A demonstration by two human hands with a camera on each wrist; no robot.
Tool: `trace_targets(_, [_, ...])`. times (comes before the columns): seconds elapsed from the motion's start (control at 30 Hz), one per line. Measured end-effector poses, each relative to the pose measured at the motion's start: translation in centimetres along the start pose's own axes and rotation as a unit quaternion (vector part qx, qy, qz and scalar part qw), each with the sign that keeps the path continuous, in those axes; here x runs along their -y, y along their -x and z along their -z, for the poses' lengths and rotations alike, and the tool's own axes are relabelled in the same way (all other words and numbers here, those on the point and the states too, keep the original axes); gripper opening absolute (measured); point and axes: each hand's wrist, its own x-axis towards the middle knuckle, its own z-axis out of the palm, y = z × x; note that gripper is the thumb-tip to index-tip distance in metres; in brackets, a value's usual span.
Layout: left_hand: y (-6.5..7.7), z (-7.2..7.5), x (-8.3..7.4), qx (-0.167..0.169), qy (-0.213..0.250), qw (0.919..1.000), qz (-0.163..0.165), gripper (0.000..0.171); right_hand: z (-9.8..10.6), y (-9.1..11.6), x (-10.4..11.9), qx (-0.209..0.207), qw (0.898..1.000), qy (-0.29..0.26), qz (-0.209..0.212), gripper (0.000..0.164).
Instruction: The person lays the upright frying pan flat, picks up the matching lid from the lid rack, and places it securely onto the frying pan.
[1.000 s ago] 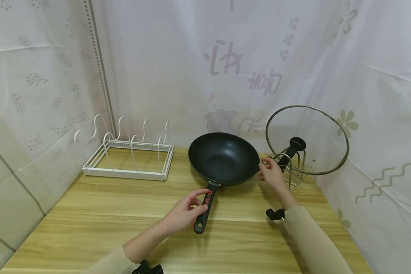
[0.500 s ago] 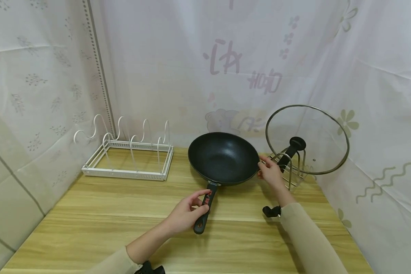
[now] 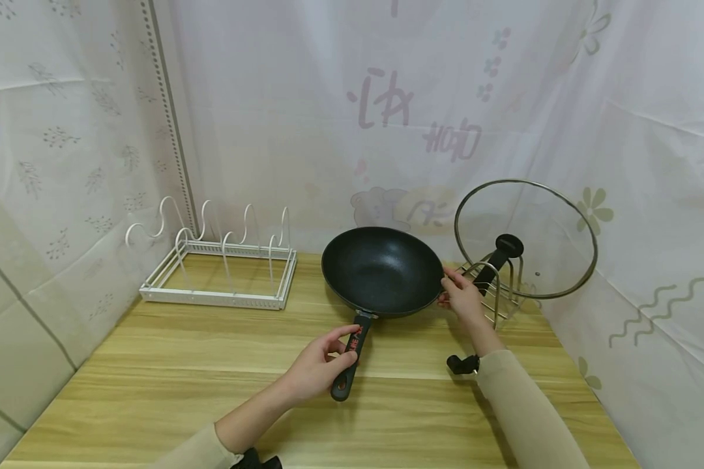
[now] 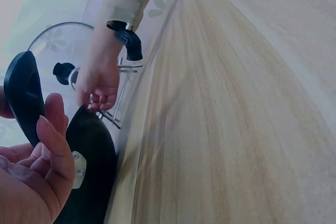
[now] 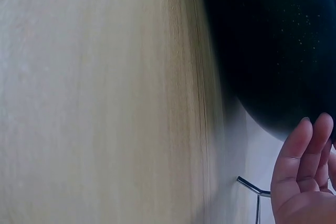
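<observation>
A black wok-shaped frying pan (image 3: 381, 270) stands on the wooden table, its bowl facing up and its handle (image 3: 343, 381) toward the person. Thumb and fingers of my left hand (image 3: 317, 371) pinch that handle from its two sides; the left wrist view shows the handle (image 4: 25, 93) between them. At the bowl's right edge, my right hand (image 3: 466, 299) holds the rim, with the thumb at the top and the other fingers lower down. In the right wrist view, the fingers (image 5: 291, 156) lie against the outside of the pan (image 5: 273, 51).
Behind the right hand, a glass lid (image 3: 545, 228) with a black knob (image 3: 509, 246) leans upright in a small wire rack (image 3: 495, 306). A white rack (image 3: 211, 298) with curved dividers stands at the back left. Printed curtains (image 3: 281, 117) close off the back and sides of the wooden table (image 3: 223, 365).
My right hand has shifted slightly left, its fingers coming closer onto the pan's rim. The left hand and the pan have stayed nearly still.
</observation>
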Motion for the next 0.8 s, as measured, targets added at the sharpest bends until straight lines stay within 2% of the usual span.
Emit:
trace_targets(0.6, [0.5, 0.8, 0.0, 0.0, -0.008, 1.0, 0.002, 0.057, -0.2, 0.1, -0.1, 0.006, 0.999, -0.037, -0.04, 0.057])
trace_targets(0.8, [0.6, 1.3, 0.0, -0.008, -0.021, 0.9998, 0.001, 0.057, -0.4, 0.6, 0.0, 0.001, 0.999, -0.034, -0.038, 0.056])
